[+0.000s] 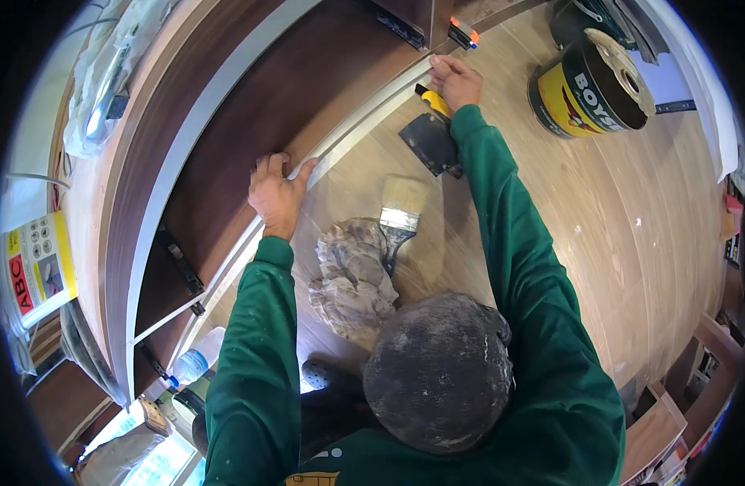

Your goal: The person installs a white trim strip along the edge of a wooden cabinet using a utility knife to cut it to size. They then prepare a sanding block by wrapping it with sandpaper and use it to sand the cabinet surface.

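A pale narrow strip (360, 121) runs along the edge of a brown cabinet (295, 89). My left hand (278, 193) straddles this edge, its fingers curled over the cabinet side and its thumb apart on the strip. Farther along, my right hand (457, 81) pinches at the strip's far end with thumb and forefinger. Just below my right hand lie a yellow utility knife (434, 100) and a black putty knife (429, 142). Between my forearms are a wide paintbrush (402, 209) with pale bristles and a crumpled, stained rag (352, 275).
An open paint can (563, 89) stands at the far right on the wood-look surface (599, 227). An orange-and-black tool (463, 34) lies beyond my right hand. Black drawer runners (178, 263) sit inside the cabinet. A plastic bottle (196, 363) and a white tub (36, 271) are at left.
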`<state>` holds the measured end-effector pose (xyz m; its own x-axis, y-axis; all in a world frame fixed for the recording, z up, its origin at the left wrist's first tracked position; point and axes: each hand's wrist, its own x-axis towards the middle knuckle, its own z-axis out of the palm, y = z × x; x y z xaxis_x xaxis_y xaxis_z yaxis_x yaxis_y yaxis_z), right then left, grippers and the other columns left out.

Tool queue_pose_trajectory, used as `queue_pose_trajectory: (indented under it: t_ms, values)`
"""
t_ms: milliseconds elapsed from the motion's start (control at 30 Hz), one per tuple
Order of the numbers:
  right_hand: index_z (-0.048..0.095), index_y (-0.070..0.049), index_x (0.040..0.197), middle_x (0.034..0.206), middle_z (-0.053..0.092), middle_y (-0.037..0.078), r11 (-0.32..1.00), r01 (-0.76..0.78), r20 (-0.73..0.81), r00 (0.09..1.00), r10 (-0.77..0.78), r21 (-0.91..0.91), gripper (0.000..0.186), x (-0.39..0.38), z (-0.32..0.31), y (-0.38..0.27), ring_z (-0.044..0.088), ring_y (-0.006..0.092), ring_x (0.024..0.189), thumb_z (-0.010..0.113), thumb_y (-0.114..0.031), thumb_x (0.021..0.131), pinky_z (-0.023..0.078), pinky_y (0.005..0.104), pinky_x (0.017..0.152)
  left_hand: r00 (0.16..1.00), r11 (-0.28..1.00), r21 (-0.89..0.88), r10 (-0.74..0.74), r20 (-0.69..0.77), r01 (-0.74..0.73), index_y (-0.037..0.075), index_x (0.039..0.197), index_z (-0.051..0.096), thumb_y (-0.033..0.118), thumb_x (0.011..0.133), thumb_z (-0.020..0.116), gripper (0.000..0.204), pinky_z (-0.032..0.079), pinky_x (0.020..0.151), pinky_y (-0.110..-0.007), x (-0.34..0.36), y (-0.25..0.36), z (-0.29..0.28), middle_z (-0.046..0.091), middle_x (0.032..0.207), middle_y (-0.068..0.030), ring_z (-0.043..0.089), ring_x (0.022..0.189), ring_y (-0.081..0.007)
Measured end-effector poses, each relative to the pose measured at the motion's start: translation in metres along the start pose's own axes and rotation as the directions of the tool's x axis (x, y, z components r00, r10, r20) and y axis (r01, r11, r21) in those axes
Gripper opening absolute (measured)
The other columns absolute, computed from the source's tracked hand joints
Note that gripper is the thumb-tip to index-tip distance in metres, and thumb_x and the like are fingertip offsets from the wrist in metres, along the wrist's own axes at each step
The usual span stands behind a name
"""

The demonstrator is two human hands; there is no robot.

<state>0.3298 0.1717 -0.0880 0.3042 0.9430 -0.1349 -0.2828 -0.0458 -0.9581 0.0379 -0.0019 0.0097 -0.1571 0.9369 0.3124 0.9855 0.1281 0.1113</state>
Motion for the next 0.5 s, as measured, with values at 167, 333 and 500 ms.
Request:
queue_pose_trajectory:
  t_ms: [167,333,500]
  values:
    - [0.075,0.0,0.092,0.074,0.07,0.004,1.0,0.017,-0.04,0.999,-0.017,-0.002,0.02,0.0031,0.0058,0.0044,0.061,0.0109,0.064,0.08,-0.016,0.082,0.049,0.0254,0.06,1.0,1.0,-0.013,0.009,-0.014,-0.009,0.013,0.088,0.067,0.054,0.071,0.079,0.046,0.053,0.069,-0.043,-0.0013,-0.0034,0.0024,0.064,0.092,-0.0041,0.063,0.084,-0.0298]
    - [0.075,0.002,0.092,0.074,0.07,0.004,0.997,0.047,-0.066,0.997,-0.051,-0.06,0.021,0.0073,0.0073,0.009,0.06,0.0109,0.063,0.08,-0.016,0.081,0.049,0.0267,0.06,1.0,1.0,-0.013,0.008,-0.017,-0.008,0.013,0.089,0.067,0.054,0.072,0.079,0.046,0.053,0.07,-0.043,-0.0013,-0.002,0.0013,0.064,0.093,-0.004,0.063,0.086,-0.0294]
    - [0.075,0.002,0.091,0.075,0.07,0.005,1.0,0.029,-0.06,0.998,-0.029,-0.011,0.021,0.0018,0.0086,0.0016,0.062,0.0113,0.065,0.08,-0.016,0.082,0.05,0.0268,0.062,1.0,1.0,-0.013,-0.002,-0.005,0.002,0.013,0.089,0.067,0.055,0.073,0.078,0.046,0.053,0.07,-0.043,-0.0022,0.0006,-0.0002,0.064,0.093,-0.0041,0.063,0.086,-0.0291]
